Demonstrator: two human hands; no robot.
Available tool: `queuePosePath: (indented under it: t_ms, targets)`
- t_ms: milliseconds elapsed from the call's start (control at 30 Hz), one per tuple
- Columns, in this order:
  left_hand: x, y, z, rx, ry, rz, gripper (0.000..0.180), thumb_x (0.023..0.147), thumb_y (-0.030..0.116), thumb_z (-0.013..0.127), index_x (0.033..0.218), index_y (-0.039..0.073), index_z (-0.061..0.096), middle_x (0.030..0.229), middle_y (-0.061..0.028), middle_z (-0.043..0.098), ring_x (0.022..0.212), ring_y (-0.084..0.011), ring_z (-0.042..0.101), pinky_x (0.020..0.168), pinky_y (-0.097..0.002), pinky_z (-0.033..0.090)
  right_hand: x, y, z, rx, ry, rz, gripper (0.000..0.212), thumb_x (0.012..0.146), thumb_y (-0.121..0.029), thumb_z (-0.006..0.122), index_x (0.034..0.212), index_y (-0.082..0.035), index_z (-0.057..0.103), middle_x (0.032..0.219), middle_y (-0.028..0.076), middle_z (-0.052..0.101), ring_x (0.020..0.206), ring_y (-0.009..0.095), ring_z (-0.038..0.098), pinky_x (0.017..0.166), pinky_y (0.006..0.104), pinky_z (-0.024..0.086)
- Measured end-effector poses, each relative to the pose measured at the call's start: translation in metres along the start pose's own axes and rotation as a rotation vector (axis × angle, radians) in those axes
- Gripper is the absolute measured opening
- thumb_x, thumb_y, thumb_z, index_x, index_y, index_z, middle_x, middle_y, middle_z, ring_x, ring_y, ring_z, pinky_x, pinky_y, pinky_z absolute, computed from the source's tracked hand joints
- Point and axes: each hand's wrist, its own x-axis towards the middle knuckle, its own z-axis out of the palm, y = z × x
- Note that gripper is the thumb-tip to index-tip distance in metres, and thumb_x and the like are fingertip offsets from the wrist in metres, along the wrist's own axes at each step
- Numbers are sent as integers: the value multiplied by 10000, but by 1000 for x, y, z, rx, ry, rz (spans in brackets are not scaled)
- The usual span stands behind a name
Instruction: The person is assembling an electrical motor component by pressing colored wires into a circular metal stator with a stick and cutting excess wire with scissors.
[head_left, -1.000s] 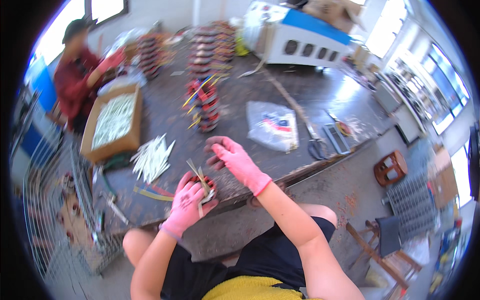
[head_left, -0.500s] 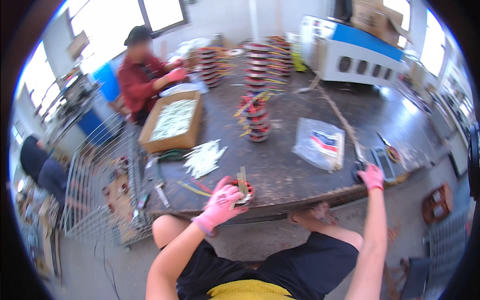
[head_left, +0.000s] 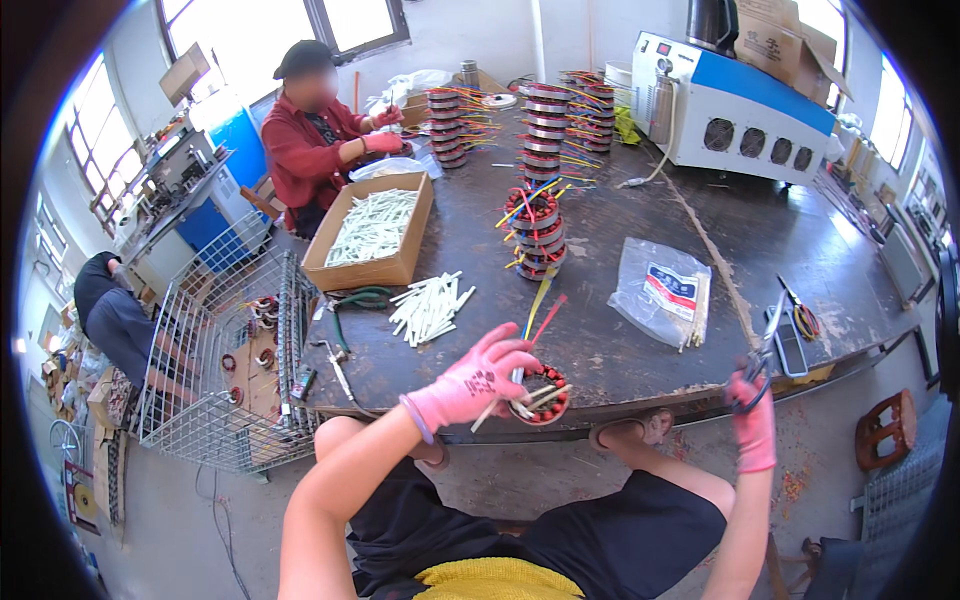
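My left hand [head_left: 472, 385], in a pink glove, is closed on a wound motor stator [head_left: 549, 408] at the near table edge. Pale sleeves stick out of the stator, and yellow and red wires rise from its far side. My right hand [head_left: 754, 425], gloved in pink as well, grips black-handled scissors [head_left: 769, 340] over the right part of the near edge, blades pointing up and away. To the left of the stator lies a loose pile of white sleeves [head_left: 430, 308]. A stack of stators [head_left: 541, 250] with coloured wires stands beyond it.
A cardboard box [head_left: 400, 262] of white sleeves stands far left, near a co-worker in red [head_left: 310, 150]. Pliers [head_left: 345, 310] lie near it. A plastic bag [head_left: 645, 290], a phone-like device [head_left: 788, 345] and other scissors [head_left: 803, 318] lie right. A wire cage [head_left: 215, 360] adjoins the table.
My right hand has picked the scissors up off the table and drawn them nearer to me. My left hand has shifted the stator slightly rightward. The view has swung a little left.
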Motion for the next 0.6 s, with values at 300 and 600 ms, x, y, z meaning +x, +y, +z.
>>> queuePosePath:
  t_ms: [300, 600]
  targets:
    - [-45, -44, 2, -184, 19, -432, 736, 671, 155, 854, 1339, 174, 545, 1372, -178, 450, 1301, -395, 418, 1103, -475, 355, -127, 16, 141, 1, -564, 517, 378, 877, -124, 712, 1204, 20, 591, 822, -17, 604, 686, 40, 517, 596, 182, 384]
    - [-65, 70, 52, -552, 572, -890, 300, 818, 75, 784, 1074, 46, 629, 952, -43, 549, 676, -85, 554, 609, -232, 470, -159, 84, 167, 239, -678, 787, 541, 951, -568, 572, 1181, -81, 626, 787, -87, 567, 681, 7, 500, 607, 164, 378]
